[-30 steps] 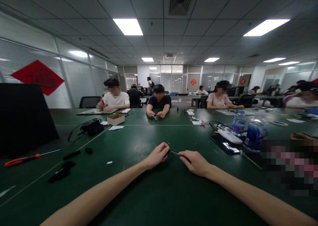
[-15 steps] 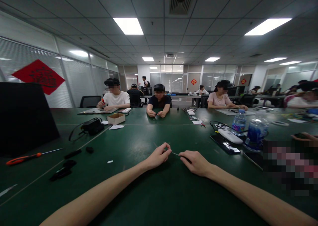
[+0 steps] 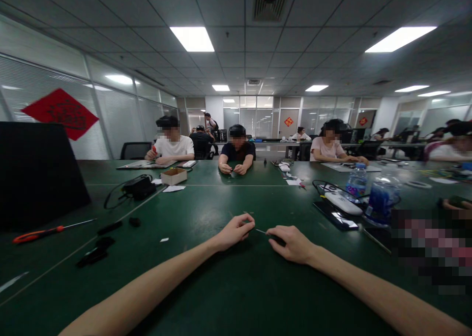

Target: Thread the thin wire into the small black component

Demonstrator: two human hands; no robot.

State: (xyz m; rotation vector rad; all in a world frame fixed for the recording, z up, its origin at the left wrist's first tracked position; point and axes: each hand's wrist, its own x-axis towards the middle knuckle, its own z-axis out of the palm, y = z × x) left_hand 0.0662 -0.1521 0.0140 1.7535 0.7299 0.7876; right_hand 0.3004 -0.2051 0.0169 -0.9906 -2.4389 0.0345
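Observation:
My right hand [image 3: 293, 243] is closed around the dark handle [image 3: 277, 239] of what looks like a thin screwdriver. Its slim metal shaft [image 3: 260, 231] points left, towards the fingertips of my left hand [image 3: 236, 231]. Thumb and fingers of that left hand are pinched together over the green table [image 3: 221, 287]. Whatever lies between them is too small or hidden to name. Both hands rest low, close to the tabletop, with a small gap between them that the shaft spans.
An orange-handled screwdriver [image 3: 40, 234] and black pieces [image 3: 96, 252] lie left, near a black panel [image 3: 37, 178]. A small box [image 3: 173, 176] stands further back. To the right are a phone [image 3: 334, 215], a white device [image 3: 342, 203] and bottles [image 3: 383, 200]. Several people sit around.
The view has shifted very slightly, so the table things appear a little further right. Both hands keep nearly the same pose. In the background, a standing person has moved.

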